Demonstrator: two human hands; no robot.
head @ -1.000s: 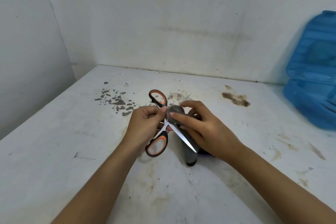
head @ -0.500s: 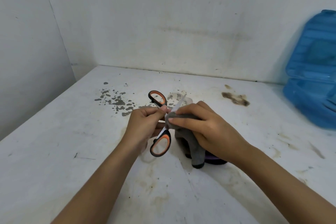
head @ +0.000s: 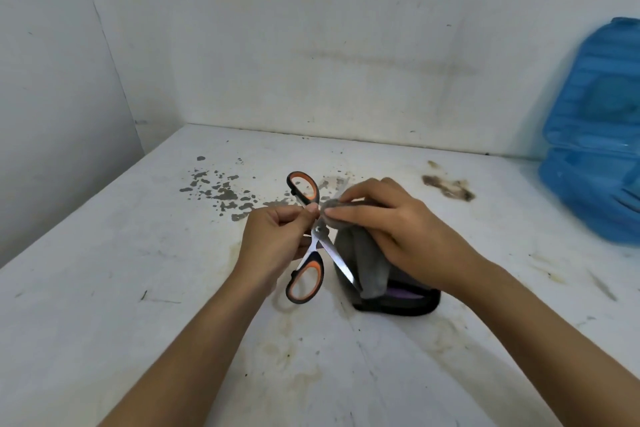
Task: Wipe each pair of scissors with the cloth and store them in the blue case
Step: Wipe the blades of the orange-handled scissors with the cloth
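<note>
Steel blades, plastic orange-and-black loops: the scissors (head: 313,239) are spread into an X and held above the table (head: 104,288), near its middle.

Head view. Left hand (head: 273,243) pinches the scissors at the pivot, thumb and forefinger curled onto it. Right hand (head: 398,236) has its fingers closed round the grey cloth (head: 360,263), bunching it over the far blade just beside the pivot; the near blade is bare and points down toward the person. Loose cloth hangs below the right hand, over a dark object with a purple strip (head: 398,302) lying on the table; I cannot tell what it is. Blue case (head: 595,135) stands open at the right edge, well apart from the hands.

Handling, as judgement: light, rigid, smooth metal, probably slippery through cloth; edges and tips sharp. Safest hold is the pivot or the loops, wiping from spine toward tip.

Against half a second earlier: the blades are spread wider and the near blade now shows bare, where the cloth and right hand hid it. The lower loop sits further down. The cloth pinch stays at the pivot. Case unmoved.
</note>
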